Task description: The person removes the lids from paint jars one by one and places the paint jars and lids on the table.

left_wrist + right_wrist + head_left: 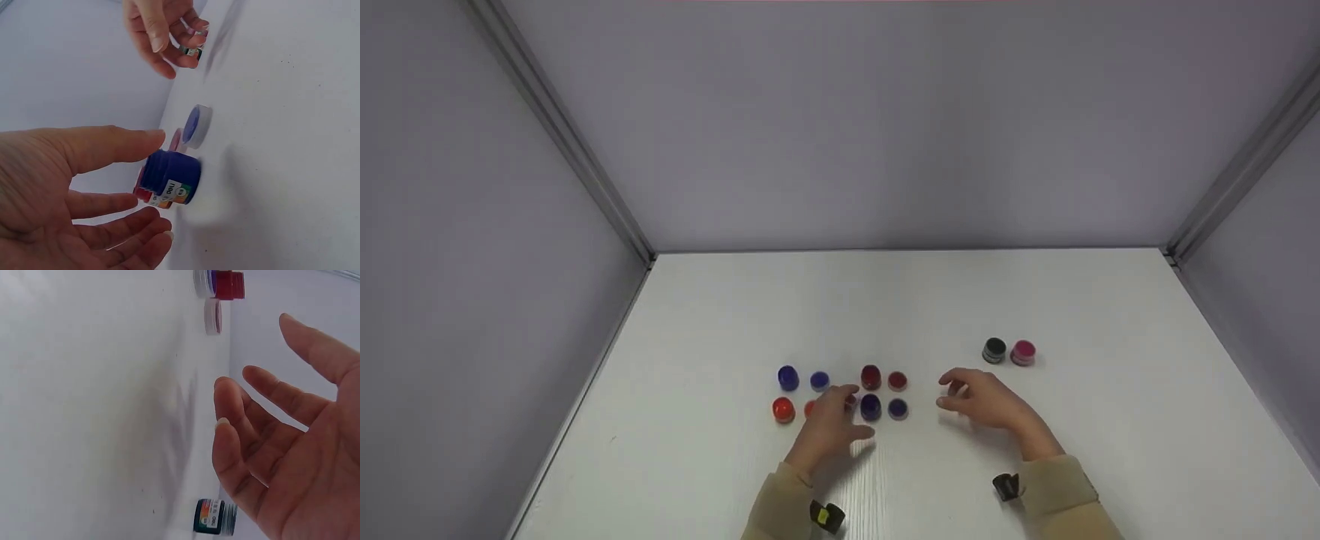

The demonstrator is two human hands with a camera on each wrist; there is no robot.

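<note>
Several small paint jars and loose lids stand in two rows on the white table [885, 300]. My left hand [847, 412] hovers open, fingers spread, just left of a dark blue jar [871, 406] without touching it. In the left wrist view that blue jar [171, 177] stands beside my fingers [112, 146], with a blue lid [197, 125] on edge behind it. My right hand [952, 391] hangs open and holds nothing, right of the blue lid [898, 408]. The red jar [871, 376] and red lid [897, 381] sit just behind.
A blue jar [787, 378], a blue lid [819, 381] and an orange jar [783, 409] stand at the left. A dark jar [994, 350] and a pink jar [1023, 352] stand apart at the right. Grey walls [840, 135] enclose three sides of the table.
</note>
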